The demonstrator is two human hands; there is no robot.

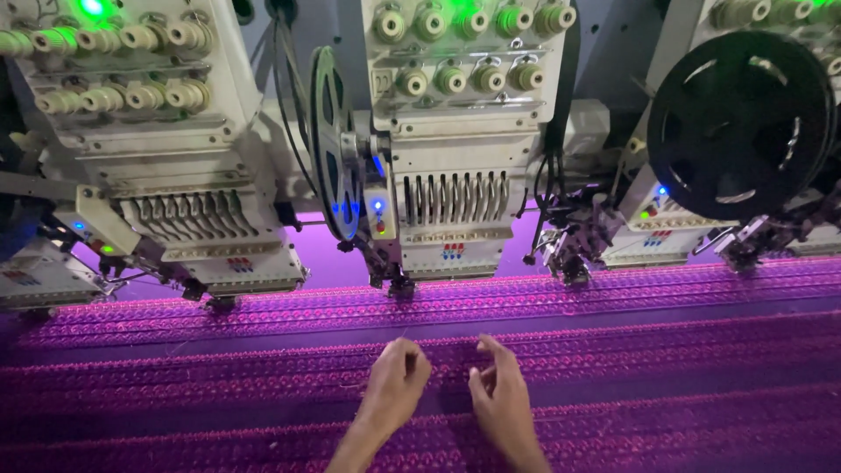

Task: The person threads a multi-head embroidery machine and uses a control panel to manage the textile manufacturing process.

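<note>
Nearest, the left hand (394,385) and right hand (501,398) rest side by side on the purple embroidered fabric (666,350), fingers loosely curled, pinching at its stitched bands, gripping nothing I can make out. Beyond stands the middle embroidery head (455,140), with a black reel (740,123) far right.

Cloth (613,350): purple fabric showing rough, raised stitched bands.
Machine heads (455,175): looking like smooth cream plastic.
Far-right reel (740,123): appearing matt black plastic.
</note>
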